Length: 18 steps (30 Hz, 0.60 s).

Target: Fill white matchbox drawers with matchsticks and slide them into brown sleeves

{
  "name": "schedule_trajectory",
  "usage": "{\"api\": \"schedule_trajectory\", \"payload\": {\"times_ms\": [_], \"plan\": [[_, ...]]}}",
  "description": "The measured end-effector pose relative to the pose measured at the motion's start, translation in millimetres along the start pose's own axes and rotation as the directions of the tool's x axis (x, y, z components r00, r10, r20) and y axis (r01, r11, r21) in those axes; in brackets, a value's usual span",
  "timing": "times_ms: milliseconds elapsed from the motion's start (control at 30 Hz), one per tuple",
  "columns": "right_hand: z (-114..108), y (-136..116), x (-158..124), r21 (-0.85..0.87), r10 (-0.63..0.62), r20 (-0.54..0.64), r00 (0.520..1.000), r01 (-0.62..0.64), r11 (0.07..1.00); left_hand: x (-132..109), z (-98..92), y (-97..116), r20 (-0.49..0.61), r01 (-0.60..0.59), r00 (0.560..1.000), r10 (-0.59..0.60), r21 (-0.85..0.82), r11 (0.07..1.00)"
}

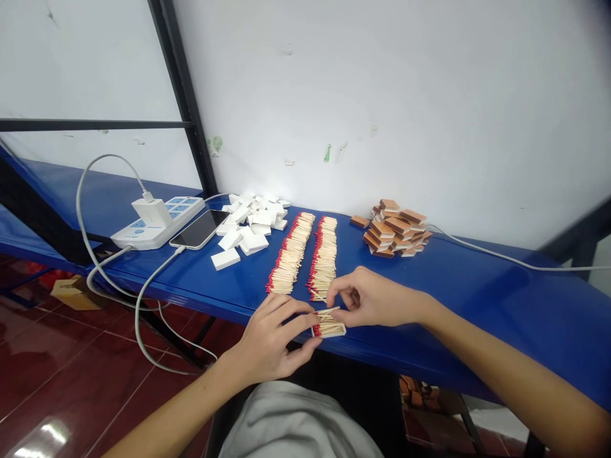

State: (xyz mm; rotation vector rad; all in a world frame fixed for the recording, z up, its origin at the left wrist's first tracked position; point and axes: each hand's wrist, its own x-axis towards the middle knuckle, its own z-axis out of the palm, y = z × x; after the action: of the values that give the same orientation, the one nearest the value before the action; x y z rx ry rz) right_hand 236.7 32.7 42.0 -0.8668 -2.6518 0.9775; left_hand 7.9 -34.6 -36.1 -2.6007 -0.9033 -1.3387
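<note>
At the table's front edge, a small white matchbox tray [330, 330] lies partly filled with red-headed matches. My left hand [281, 334] grips its left end between thumb and fingers. Over the tray's right side, my right hand [360, 298] is closed in a pinch, with a match [328, 311] between thumb and forefinger. Just beyond my hands, two long rows of matches run away from me, a left row [292, 253] and a right row [324, 257], red heads to the left.
White tray pieces [252, 219] are heaped at back left. Brown matchbox sleeves [396, 229] are piled at back right. A phone [200, 229] and a power strip [181, 207] with a charger [151, 212] sit at left. A white cable [138, 312] hangs over the blue table's [453, 305] edge.
</note>
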Motion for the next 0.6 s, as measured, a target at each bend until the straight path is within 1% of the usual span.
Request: {"api": "schedule_trajectory", "payload": {"times_ms": [133,267,367,467,600], "plan": [[3,10,-6,0.060,-0.035,-0.033,0.999,0.037,0.997,-1,-0.5,0,0.003,0.002,1.000,-0.002,-0.008,1.000],[9,15,-8,0.071,-0.042,-0.089,0.995,0.049,0.996,-1,-1.6,0,0.010,0.007,1.000,-0.007,-0.007,1.000],[13,17,-7,0.088,-0.060,-0.107,0.992,0.070,0.994,-1,-2.5,-1,0.034,-0.022,0.999,0.021,0.025,0.999],[16,18,-5,0.134,-0.048,-0.119,0.992,0.064,0.989,-1,-2.1,-1,0.054,-0.043,0.998,0.041,0.049,0.998],[17,17,-3,0.195,-0.021,-0.109,0.994,0.042,0.980,-1,0.8,-1,0.020,-0.033,0.999,0.033,0.033,0.999]]}}
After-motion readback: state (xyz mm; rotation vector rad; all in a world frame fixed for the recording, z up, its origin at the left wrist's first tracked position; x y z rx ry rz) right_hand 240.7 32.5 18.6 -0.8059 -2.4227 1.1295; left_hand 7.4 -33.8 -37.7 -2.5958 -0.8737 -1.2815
